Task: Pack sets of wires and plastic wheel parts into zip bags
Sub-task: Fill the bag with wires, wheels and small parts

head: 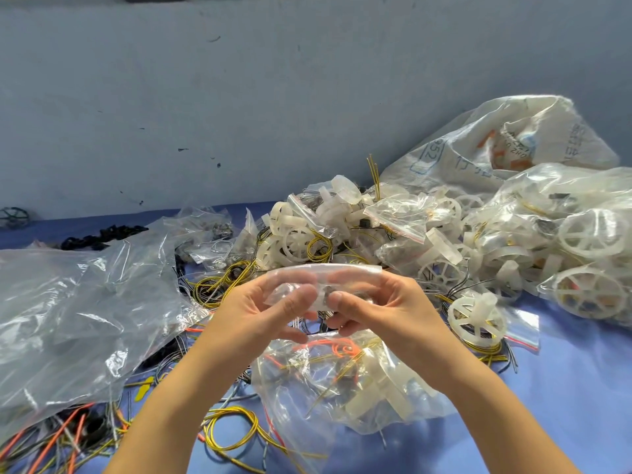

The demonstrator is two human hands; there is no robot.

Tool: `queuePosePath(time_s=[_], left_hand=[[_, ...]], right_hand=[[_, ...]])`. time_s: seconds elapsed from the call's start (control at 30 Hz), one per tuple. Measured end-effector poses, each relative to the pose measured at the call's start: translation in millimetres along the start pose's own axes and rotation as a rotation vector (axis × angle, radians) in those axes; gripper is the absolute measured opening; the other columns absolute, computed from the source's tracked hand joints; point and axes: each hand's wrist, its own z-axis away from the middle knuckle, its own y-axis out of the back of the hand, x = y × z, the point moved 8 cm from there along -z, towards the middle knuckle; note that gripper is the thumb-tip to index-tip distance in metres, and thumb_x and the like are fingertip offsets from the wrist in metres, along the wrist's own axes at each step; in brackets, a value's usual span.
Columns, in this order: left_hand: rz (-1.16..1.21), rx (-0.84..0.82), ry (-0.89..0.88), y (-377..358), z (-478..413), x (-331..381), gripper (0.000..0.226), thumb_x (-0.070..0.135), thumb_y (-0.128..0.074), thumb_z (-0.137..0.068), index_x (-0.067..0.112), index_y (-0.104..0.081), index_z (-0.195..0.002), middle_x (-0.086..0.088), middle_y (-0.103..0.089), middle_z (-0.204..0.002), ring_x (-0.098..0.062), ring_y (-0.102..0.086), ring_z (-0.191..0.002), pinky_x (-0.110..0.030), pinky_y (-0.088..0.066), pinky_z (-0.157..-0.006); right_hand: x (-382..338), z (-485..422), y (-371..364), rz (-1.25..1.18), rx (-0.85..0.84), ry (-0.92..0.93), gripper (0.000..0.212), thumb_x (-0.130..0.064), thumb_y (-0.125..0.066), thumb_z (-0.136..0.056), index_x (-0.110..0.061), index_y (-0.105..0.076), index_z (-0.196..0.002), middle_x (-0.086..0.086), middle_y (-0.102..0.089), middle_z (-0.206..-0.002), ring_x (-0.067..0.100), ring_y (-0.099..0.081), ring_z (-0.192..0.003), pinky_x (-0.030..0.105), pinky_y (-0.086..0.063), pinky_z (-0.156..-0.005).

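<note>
A small clear zip bag is held up in the middle of the view, its top edge arched. My left hand pinches its left part between thumb and fingers; my right hand pinches its right part. Something small and dark shows inside the bag between my thumbs. Below my hands lies a larger clear bag with white plastic wheel parts and orange and yellow wires. A packed zip bag with a white wheel lies to the right.
A heap of white wheels and filled zip bags fills the back middle. Big clear sacks stand at the right, a crumpled plastic sheet at the left. Loose yellow, orange and black wires lie on the blue table.
</note>
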Motion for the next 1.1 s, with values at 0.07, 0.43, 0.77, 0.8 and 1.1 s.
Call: queuePosePath(time_s=[0.07, 0.43, 0.77, 0.8, 1.1], left_hand=[[0.004, -0.004, -0.018, -1, 0, 0, 0.023, 0.029, -0.073, -0.078, 0.022, -0.075, -0.100, -0.007, -0.074, -0.083, -0.017, -0.070, -0.078, -0.026, -0.056, -0.065], [0.108, 0.030, 0.012, 0, -4, -6, 0.030, 0.042, -0.073, -0.074, 0.018, -0.074, -0.092, -0.013, -0.071, -0.083, -0.020, -0.065, -0.068, -0.027, -0.052, -0.056], [0.368, 0.021, 0.053, -6, -5, -7, 0.014, 0.012, -0.074, -0.075, 0.012, -0.072, -0.089, -0.017, -0.066, -0.079, -0.022, -0.064, -0.062, -0.025, -0.054, -0.055], [0.366, 0.005, 0.058, -7, -5, -8, 0.016, 0.012, -0.078, -0.075, 0.013, -0.073, -0.090, -0.017, -0.067, -0.081, -0.022, -0.065, -0.065, -0.026, -0.055, -0.056], [0.261, 0.065, 0.076, -1, -5, -12, 0.020, 0.020, -0.077, -0.070, 0.009, -0.076, -0.087, -0.019, -0.071, -0.080, -0.021, -0.069, -0.064, -0.021, -0.055, -0.058]], right_hand=[[-1, 1, 2, 0.006, -0.004, -0.013, 0.031, -0.020, -0.072, -0.081, -0.012, -0.069, -0.111, 0.017, -0.075, -0.089, 0.021, -0.072, -0.073, 0.028, -0.058, -0.067], [0, 1, -6, -0.040, -0.059, 0.014, 0.027, -0.020, -0.075, -0.079, -0.019, -0.074, -0.105, 0.008, -0.076, -0.087, 0.016, -0.068, -0.074, 0.021, -0.053, -0.068], [-2, 1, -4, -0.018, -0.043, 0.037, 0.025, -0.015, -0.075, -0.081, -0.018, -0.073, -0.106, 0.004, -0.075, -0.092, 0.017, -0.069, -0.077, 0.024, -0.056, -0.073], [-1, 0, -4, -0.037, -0.040, 0.028, 0.023, -0.011, -0.073, -0.083, -0.015, -0.073, -0.106, 0.008, -0.075, -0.089, 0.018, -0.070, -0.075, 0.023, -0.055, -0.071], [1, 1, -6, 0.002, -0.089, 0.015, 0.029, -0.016, -0.075, -0.084, -0.013, -0.071, -0.112, 0.009, -0.075, -0.100, 0.020, -0.067, -0.086, 0.029, -0.055, -0.081]])
